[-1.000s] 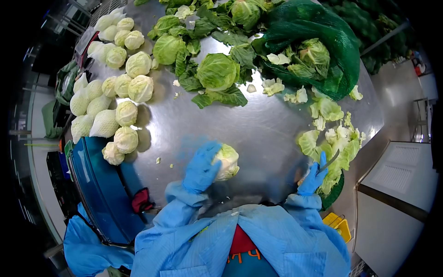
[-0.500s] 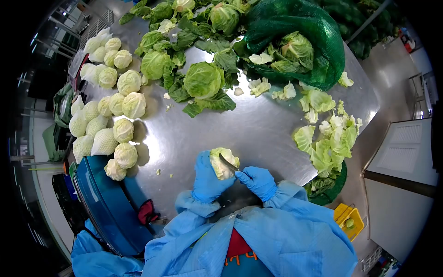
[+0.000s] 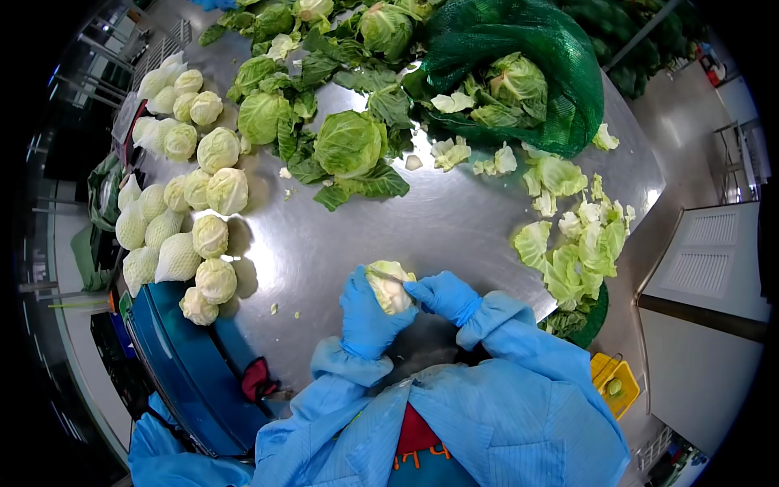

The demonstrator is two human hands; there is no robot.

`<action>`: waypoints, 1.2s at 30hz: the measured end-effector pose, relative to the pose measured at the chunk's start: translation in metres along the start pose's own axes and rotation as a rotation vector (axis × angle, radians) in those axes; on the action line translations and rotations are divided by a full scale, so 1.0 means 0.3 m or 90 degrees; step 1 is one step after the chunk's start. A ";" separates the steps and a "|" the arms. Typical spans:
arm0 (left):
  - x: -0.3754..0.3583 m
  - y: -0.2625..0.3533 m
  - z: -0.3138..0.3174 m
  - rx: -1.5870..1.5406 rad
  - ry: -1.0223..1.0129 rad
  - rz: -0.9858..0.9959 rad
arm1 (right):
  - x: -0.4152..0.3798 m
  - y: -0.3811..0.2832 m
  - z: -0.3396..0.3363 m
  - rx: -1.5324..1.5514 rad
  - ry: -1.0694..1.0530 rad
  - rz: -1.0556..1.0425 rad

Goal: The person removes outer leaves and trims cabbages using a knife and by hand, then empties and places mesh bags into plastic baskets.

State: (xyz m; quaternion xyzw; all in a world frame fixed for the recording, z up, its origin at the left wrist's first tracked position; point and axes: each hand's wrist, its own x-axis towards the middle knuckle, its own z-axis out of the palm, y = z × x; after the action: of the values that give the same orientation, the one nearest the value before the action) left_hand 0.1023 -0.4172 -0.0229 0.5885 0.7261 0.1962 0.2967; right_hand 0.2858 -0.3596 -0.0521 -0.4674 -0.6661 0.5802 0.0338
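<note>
A pale, trimmed cabbage (image 3: pixel 391 287) rests in my left hand (image 3: pixel 367 318), whose blue-gloved fingers wrap round its left side and underside. My right hand (image 3: pixel 445 298), also gloved, is closed at the cabbage's right edge. It holds the knife (image 3: pixel 394 278), whose blade lies across the upper face of the cabbage; the handle is hidden in my fingers. Both hands are above the near part of the metal table (image 3: pixel 341 235).
Trimmed cabbages (image 3: pixel 227 191), some in white net sleeves, line the left. Leafy cabbages (image 3: pixel 350 144) and a green mesh bag (image 3: pixel 568 89) lie at the back. Loose leaves (image 3: pixel 580 252) cover the right edge. A blue bin (image 3: pixel 182 365) stands near left, a yellow basket (image 3: pixel 617 385) near right.
My right hand has moved slightly left and up, against the cabbage, and the knife blade has shifted and is less visible. A bit of blue glove now shows at the top edge.
</note>
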 end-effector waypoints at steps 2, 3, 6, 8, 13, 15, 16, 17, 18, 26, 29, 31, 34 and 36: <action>0.005 0.003 0.002 0.009 -0.006 -0.020 | 0.005 -0.021 0.011 -0.048 0.034 0.028; 0.004 0.011 0.003 0.027 0.000 -0.021 | 0.015 -0.010 0.033 -0.102 0.081 0.021; -0.002 0.056 0.002 0.075 0.007 -0.017 | 0.050 0.053 0.039 -0.179 0.184 -0.049; -0.009 0.063 0.009 0.102 0.020 0.006 | 0.047 0.082 0.037 -0.130 0.203 -0.091; -0.018 0.040 0.014 0.090 0.055 0.043 | -0.028 0.022 0.047 0.056 0.214 -0.027; -0.009 0.046 -0.001 0.077 0.029 0.037 | 0.002 -0.010 0.044 0.172 0.305 -0.116; -0.005 0.049 -0.007 0.071 0.016 0.036 | 0.018 -0.019 0.036 0.231 0.352 -0.160; -0.004 0.049 -0.010 0.071 0.013 0.038 | 0.026 -0.016 0.018 0.162 0.295 -0.178; -0.004 0.050 -0.012 0.071 0.011 0.040 | 0.033 -0.009 -0.004 0.092 0.237 -0.195; -0.028 0.014 -0.051 0.002 0.013 0.059 | 0.104 0.014 0.013 0.151 0.154 -0.146; -0.009 -0.024 -0.066 -0.132 -0.049 0.032 | 0.072 -0.034 0.058 0.049 0.198 -0.197; 0.022 -0.019 -0.067 -0.105 -0.106 0.044 | 0.058 -0.073 0.053 -0.070 0.174 -0.221; 0.020 -0.049 -0.101 -0.176 -0.114 0.054 | 0.117 0.043 0.061 0.305 0.176 -0.102; 0.009 -0.108 -0.124 -0.178 -0.118 0.119 | 0.142 0.095 0.058 0.389 0.201 -0.029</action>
State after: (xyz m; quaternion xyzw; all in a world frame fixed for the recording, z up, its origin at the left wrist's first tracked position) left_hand 0.0534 -0.4196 -0.0162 0.6219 0.6035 0.2670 0.4217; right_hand 0.2684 -0.3474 -0.1018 -0.5048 -0.4586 0.6724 0.2877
